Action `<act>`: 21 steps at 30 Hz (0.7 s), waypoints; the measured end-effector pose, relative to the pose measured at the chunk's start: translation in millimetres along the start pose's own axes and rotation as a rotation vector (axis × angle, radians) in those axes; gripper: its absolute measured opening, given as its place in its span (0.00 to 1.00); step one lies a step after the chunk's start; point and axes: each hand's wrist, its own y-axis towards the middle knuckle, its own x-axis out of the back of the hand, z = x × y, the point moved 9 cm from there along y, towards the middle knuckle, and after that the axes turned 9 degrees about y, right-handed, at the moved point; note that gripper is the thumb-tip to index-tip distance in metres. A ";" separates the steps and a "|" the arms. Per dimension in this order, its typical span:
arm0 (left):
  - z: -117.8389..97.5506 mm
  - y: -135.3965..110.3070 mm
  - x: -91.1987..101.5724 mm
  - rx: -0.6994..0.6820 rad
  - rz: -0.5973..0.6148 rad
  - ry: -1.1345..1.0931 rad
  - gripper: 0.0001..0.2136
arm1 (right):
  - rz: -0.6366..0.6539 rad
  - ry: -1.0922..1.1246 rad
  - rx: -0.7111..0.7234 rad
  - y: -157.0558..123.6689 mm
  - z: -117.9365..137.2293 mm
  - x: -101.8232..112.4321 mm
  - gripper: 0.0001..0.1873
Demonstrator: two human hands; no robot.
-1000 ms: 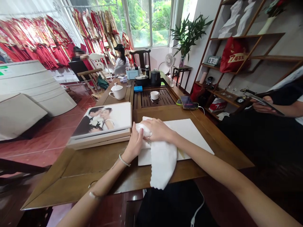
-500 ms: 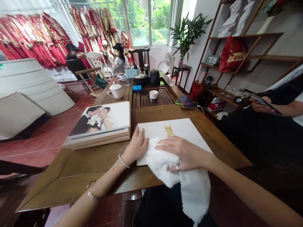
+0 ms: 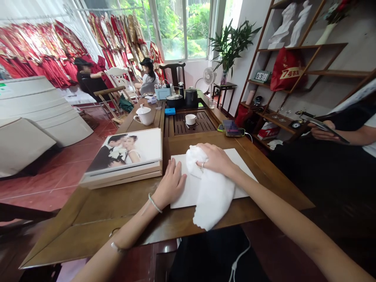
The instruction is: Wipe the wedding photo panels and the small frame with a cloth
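Observation:
A flat white board (image 3: 185, 197) lies on the wooden table in front of me. My right hand (image 3: 216, 156) grips a white cloth (image 3: 214, 192) and presses it on the board's far part. The cloth's loose end trails toward me over the board's near edge. My left hand (image 3: 172, 182) rests with fingers stretched out along the board's left edge. The yellowish figure on the board is hidden under the cloth and hand. Left of my left hand lies a stack of framed photos (image 3: 126, 152), the top one showing a couple in wedding clothes.
Behind the stack stands a white lidded cup (image 3: 143, 115). A slatted tea tray (image 3: 202, 126) bears a small white cup (image 3: 190, 119). A phone (image 3: 232, 128) on a cable lies at the right. To the right, another person's hand (image 3: 323, 131) holds a phone.
My right hand has moved the cloth away from me across the board, covering the yellowish figure. My left hand stays at the left edge. The cloth's hanging end now lies on the board and table.

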 end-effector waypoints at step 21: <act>-3.2 -1.9 5.3 -0.043 -0.021 0.043 0.26 | -0.207 0.022 -0.098 -71.7 -74.7 45.2 0.28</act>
